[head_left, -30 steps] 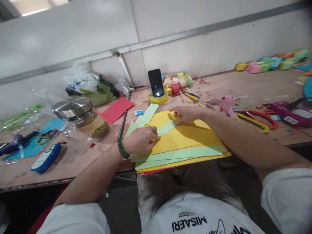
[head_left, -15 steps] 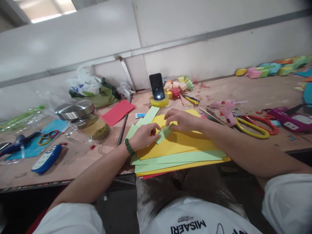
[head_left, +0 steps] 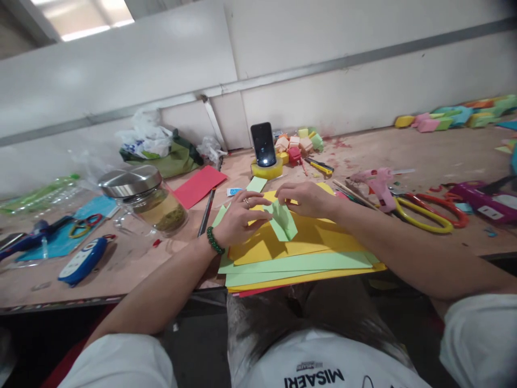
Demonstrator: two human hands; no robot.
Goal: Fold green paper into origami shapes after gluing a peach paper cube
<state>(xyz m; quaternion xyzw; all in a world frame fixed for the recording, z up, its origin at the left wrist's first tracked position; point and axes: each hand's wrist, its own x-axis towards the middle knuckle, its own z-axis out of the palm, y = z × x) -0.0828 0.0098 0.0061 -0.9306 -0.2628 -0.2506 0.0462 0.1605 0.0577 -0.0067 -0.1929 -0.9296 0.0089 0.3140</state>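
A small creased piece of light green paper is between my hands, partly unfolded, with its lower end spread toward me. My right hand pinches its upper right part between thumb and fingers. My left hand, with a ring and a green bead bracelet at the wrist, has its fingertips at the paper's left edge; its fingers are bent and partly overlap the paper. Under both hands lies a stack of yellow sheets with light green strips along its near side. Another light green strip sticks out beyond my left hand.
A phone leans upright on a yellow tape roll. Small folded paper pieces lie behind. To the right are a pink glue gun, yellow-handled scissors and red-handled scissors. A lidded glass jug stands left, near a blue remote-like device.
The green paper has gone from a narrow folded strip to a wider, opened-out shape. My left fingers have lifted and stretched along its left side.
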